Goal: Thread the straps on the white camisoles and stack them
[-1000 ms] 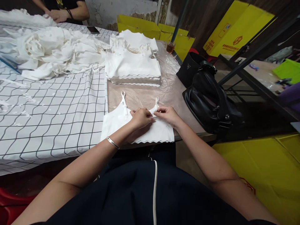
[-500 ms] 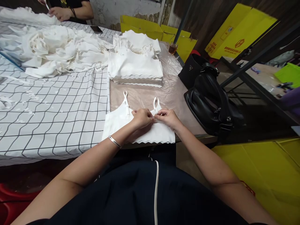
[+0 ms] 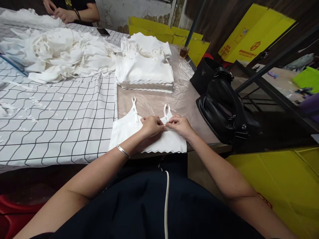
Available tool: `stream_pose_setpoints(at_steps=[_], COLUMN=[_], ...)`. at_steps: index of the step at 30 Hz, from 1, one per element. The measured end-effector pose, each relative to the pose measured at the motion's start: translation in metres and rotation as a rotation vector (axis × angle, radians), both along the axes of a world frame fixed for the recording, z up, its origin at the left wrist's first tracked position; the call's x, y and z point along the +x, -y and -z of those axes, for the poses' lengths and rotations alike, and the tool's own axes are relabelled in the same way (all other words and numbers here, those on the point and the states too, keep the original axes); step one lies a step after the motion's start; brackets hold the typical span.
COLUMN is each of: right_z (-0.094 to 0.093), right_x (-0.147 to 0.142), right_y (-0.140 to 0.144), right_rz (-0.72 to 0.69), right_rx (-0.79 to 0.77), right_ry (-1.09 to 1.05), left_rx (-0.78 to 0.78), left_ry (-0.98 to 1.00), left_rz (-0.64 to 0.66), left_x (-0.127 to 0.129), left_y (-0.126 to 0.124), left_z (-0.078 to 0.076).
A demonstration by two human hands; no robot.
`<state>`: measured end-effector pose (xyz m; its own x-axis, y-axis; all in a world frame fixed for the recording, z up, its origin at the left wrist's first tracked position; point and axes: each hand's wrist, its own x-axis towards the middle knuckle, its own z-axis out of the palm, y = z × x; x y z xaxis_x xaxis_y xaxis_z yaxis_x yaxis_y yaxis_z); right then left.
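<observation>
A white camisole top [image 3: 124, 134] with a scalloped hem lies flat at the table's front edge. Its left shoulder strap [image 3: 135, 108] stands up in a narrow loop. The right shoulder strap [image 3: 167, 112] also loops upward, its base between my fingertips. My left hand [image 3: 152, 126] is closed in a pinch at the base of that strap, with a silver bangle on the wrist. From the other side my right hand [image 3: 179, 125] pinches the same strap with thumb and forefinger. The exact bit of fabric between the fingertips is partly hidden.
Behind the top sits a stack of folded white tops [image 3: 144, 71]. A loose heap of white garments [image 3: 67, 53] covers the back left. Black bags [image 3: 219, 106] stand at right. Across the table are a co-worker's hands [image 3: 63, 15]. A cup of brown liquid [image 3: 184, 51] stands near a pole.
My fingers have shifted very slightly at the strap's base, the right hand a little to the right. The co-worker's hands have come closer together. The top stays in place.
</observation>
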<state>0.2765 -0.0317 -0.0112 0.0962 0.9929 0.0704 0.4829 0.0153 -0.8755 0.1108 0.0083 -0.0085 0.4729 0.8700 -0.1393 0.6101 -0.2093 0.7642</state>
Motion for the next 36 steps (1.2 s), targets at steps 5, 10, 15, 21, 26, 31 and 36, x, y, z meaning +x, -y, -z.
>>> stream_pose_setpoints(at_steps=[5, 10, 15, 21, 26, 31, 36], right_z=[-0.002, 0.003, 0.003, -0.004, -0.004, -0.021, -0.046], right_x=[0.000, -0.006, -0.007, 0.003, 0.001, -0.007, 0.003], right_y=[-0.001, 0.000, 0.000, 0.000, 0.005, -0.014, -0.078], right_rz=[0.021, 0.002, -0.008, 0.017, 0.038, 0.110, 0.245], right_rx=[-0.008, -0.018, 0.016, 0.098, -0.066, -0.321, -0.368], right_ry=[-0.049, -0.028, 0.056, 0.357, 0.046, -0.702, -0.705], left_rx=[0.006, 0.015, -0.005, -0.021, 0.426, 0.806, 0.740], left_ry=[-0.008, -0.024, -0.011, 0.017, -0.120, -0.187, -0.290], left_rz=[0.003, -0.001, -0.011, -0.016, 0.049, 0.534, 0.666], left_x=[0.000, 0.001, 0.001, 0.002, -0.006, -0.023, -0.030], left_y=[0.000, 0.000, 0.001, -0.001, 0.021, 0.060, 0.071], left_z=[-0.001, 0.000, -0.002, 0.000, 0.003, 0.020, 0.031])
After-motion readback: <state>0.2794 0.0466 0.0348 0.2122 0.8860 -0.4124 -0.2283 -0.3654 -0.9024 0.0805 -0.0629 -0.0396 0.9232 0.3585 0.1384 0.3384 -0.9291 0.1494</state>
